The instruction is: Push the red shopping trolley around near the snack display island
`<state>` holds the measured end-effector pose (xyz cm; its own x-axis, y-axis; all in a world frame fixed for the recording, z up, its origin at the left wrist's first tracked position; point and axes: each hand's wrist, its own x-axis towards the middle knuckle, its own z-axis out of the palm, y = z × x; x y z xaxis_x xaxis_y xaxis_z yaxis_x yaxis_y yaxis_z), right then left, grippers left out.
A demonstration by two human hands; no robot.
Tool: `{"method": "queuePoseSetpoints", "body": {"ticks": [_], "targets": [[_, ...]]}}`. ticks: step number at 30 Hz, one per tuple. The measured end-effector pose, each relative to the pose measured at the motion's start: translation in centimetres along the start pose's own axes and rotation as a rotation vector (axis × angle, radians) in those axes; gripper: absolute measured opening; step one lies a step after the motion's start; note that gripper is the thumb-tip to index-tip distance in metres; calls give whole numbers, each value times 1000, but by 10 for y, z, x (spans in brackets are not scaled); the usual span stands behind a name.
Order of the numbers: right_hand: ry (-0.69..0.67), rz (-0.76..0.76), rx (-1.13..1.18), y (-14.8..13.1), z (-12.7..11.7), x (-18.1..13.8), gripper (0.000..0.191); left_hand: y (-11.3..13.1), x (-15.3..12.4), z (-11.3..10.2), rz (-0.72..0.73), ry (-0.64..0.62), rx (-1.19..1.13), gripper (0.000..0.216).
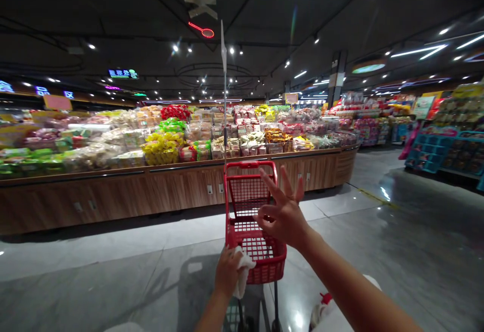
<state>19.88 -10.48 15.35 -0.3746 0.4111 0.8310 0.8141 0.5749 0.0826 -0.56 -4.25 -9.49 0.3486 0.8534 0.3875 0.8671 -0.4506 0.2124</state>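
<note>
A red shopping cart (228,196) with a lattice basket stands in front of me. At its near left rim, my left hand (228,270) is closed on a white cloth (244,271), which hangs down against the basket's front. My right hand (283,213) is raised over the right side of the cart and holds nothing. Its thumb and index finger curve into a ring, while the other three fingers are stretched up and spread. Below my right forearm shows a small red piece (325,298) on a whitish object, mostly hidden, whose kind I cannot make out.
Beyond the cart runs a long wooden display counter (189,188) heaped with packaged goods. A sign on a thin pole (225,100) rises behind the cart. Blue racks (429,150) stand at the right. The floor (378,241) is shiny grey tile.
</note>
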Motion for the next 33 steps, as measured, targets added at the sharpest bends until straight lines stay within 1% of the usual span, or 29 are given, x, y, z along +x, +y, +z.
{"method": "queuePoseSetpoints", "body": {"ticks": [1, 2, 3, 4, 6, 8, 9, 10, 11, 13, 16, 18, 21, 23, 24, 25, 27, 29, 33], "targets": [[-96, 27, 71, 3, 9, -8, 14, -4, -1, 0, 1, 5, 4, 28], [-220, 56, 153, 8, 20, -19, 9, -7, -2, 1, 2, 13, 8, 28], [-348, 83, 230, 14, 32, -33, 12, -12, -3, 2, 3, 22, 13, 29], [-476, 118, 289, 23, 45, -48, 25, -16, -4, 3, 2, 28, 20, 30], [-692, 223, 333, 42, 72, -83, 47, -26, -5, 4, -6, 41, 40, 33], [-837, 340, 298, 60, 97, -117, 73, -36, -5, 2, -6, 48, 51, 33], [-888, 355, 267, 67, 107, -132, 85, -40, -5, 0, 0, 46, 51, 31], [-923, 352, 231, 72, 116, -144, 93, -43, -5, -4, 6, 46, 46, 28], [-931, 357, 194, 75, 124, -153, 99, -44, -5, -7, 11, 47, 40, 25], [-915, 368, 140, 72, 138, -165, 101, -41, -5, -13, 7, 63, 36, 21], [-875, 436, 115, 56, 152, -167, 93, -18, -1, -12, -45, 130, 78, 19], [-857, 439, 148, 44, 159, -164, 85, 6, 5, -3, -57, 156, 104, 20], [-835, 321, 247, 28, 167, -159, 71, 42, 19, 15, -58, 113, 113, 23], [-797, 293, 285, 20, 171, -158, 62, 55, 26, 23, -82, 78, 130, 25], [-768, 310, 290, 17, 173, -158, 60, 56, 28, 26, -84, 67, 142, 26], [-742, 335, 291, 15, 175, -158, 60, 53, 28, 27, -69, 58, 153, 26], [-712, 365, 300, 14, 177, -158, 59, 36, 23, 23, -12, 42, 170, 27], [-709, 360, 321, 15, 180, -158, 57, 8, 13, 14, 22, 37, 195, 30], [-690, 339, 344, 15, 186, -158, 54, -50, -11, -18, 15, 36, 263, 29]]}}
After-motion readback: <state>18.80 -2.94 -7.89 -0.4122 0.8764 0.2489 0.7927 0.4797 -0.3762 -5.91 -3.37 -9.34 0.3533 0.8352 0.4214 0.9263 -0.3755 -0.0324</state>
